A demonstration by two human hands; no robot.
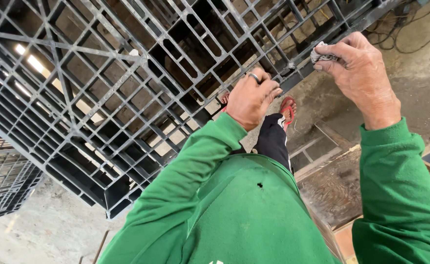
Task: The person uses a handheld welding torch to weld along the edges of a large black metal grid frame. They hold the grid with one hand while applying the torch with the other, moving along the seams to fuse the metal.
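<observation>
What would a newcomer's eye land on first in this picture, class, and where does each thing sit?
A big black plastic pallet fills the upper left, tipped up on edge. At its lower edge the left hand, wearing a ring, grips the frame, while the right hand pinches a small grey rag against it. Bright green sleeves fill the bottom, with a red sandal on the concrete below.

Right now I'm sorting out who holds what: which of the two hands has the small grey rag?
The right hand: it pinches the crumpled grey rag against the black plastic pallet. The left hand, wearing a ring, grips the pallet's bars without any cloth.
</observation>
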